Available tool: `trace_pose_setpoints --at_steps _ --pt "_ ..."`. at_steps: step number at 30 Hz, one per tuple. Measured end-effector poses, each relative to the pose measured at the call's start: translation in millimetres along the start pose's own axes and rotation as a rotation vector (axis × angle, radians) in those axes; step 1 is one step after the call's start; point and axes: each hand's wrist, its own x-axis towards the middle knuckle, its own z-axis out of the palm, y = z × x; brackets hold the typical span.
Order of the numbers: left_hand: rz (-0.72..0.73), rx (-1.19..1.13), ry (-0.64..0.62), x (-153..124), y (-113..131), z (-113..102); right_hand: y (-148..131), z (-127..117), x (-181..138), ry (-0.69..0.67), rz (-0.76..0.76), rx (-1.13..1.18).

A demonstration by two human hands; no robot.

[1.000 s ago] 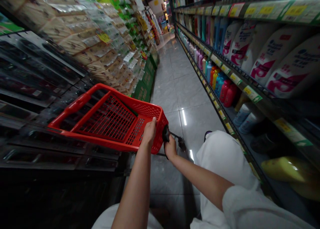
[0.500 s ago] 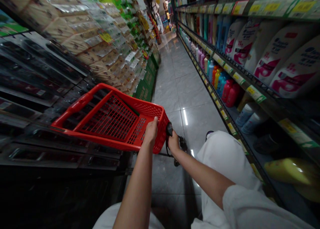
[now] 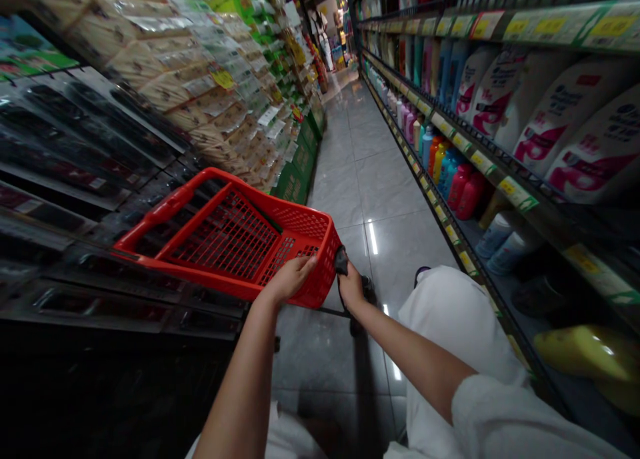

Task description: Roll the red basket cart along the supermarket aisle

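A red plastic shopping cart basket [image 3: 235, 282] with grid walls sits tilted in view, left of the middle. My left hand [image 3: 291, 277] lies over its near rim, fingers stretched out together toward the basket's end; it holds nothing that I can see. At the outside of that end, my right hand [image 3: 351, 287] is closed around a small black piece [image 3: 341, 260], whose exact kind I cannot make out. The fingers of my right hand are partly hidden. Part of the dark cart frame and its wheels shows below that hand.
On the right, shelves [image 3: 510, 185] carry bottles, with large white shampoo bottles [image 3: 555, 112] nearest. Stacked packs [image 3: 185, 79] and hanging packaged goods [image 3: 90, 125] line the left. A grey tiled floor [image 3: 345, 172] runs between them. A person [image 3: 320, 35] stands far down the aisle.
My left hand has slid left and down along the near rim, turning flatter. My right hand stays on the black piece. The view has shifted slightly, so the basket appears a little farther right.
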Motion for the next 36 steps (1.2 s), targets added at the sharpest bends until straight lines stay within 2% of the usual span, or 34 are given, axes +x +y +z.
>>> trace_pose_setpoints --at_steps 4,7,10,13,16,18,21,23,25,27,30,34,36 --pt "-0.091 0.170 0.089 -12 -10 -1 -25 8 5 -0.045 0.005 0.082" --pt "-0.111 0.195 0.118 -8 -7 6 -37 11 -8 -0.106 -0.139 0.092" --pt "-0.167 0.244 0.136 -1 0 10 -29 7 -25 -0.183 -0.233 0.059" --pt "-0.211 0.289 0.149 6 5 12 -13 2 -31 -0.147 -0.131 0.025" --pt "-0.236 0.322 0.149 13 9 13 -10 3 -21 -0.054 0.014 0.028" --pt "-0.250 0.341 0.143 18 12 15 -19 5 -9 -0.040 0.001 0.058" --pt "-0.274 0.362 0.133 26 19 20 -31 6 2 -0.106 -0.152 0.099" --pt "-0.295 0.373 0.134 30 24 23 -30 3 3 -0.117 -0.203 0.097" --pt "-0.314 0.383 0.139 34 28 26 -22 -1 0 -0.068 -0.151 0.080" --pt "-0.317 0.388 0.142 38 31 29 -14 -4 -1 -0.019 -0.037 0.068" --pt "-0.312 0.385 0.142 43 35 32 -16 -5 6 0.009 0.044 0.077" --pt "-0.314 0.372 0.140 47 38 35 -34 -7 17 -0.067 -0.176 0.089" --pt "-0.321 0.367 0.136 48 41 36 -34 -9 15 -0.100 -0.241 0.090"
